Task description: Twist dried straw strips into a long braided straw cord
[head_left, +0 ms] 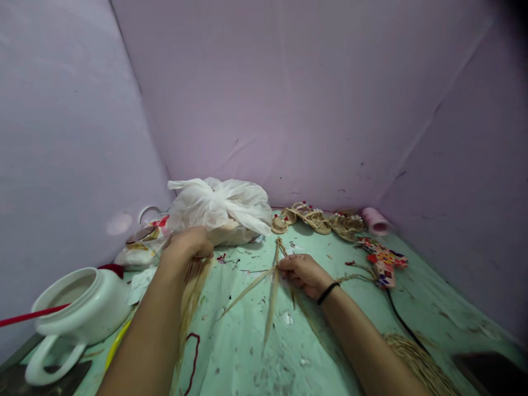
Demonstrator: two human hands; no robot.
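Note:
My right hand (303, 270) pinches a short straw braid (278, 250) between thumb and fingertips. The looped top of the braid points toward the wall, and loose straw strands (270, 308) fan out below the pinch. My left hand (190, 242) is beside the white plastic bag, its fingers curled closed at the upper end of a bundle of pale straw strands (193, 294). Its fingertips are partly hidden, so how many strands lie in them does not show. A black band (328, 293) circles my right wrist.
A knotted white plastic bag (223, 209) and woven straw sandals (317, 221) line the back wall near a pink thread spool (376, 221). A white pot (82, 300) stands left. Patterned fabric (383, 259) and a coiled straw braid (414, 360) lie right. Red cord (195, 357) lies in front.

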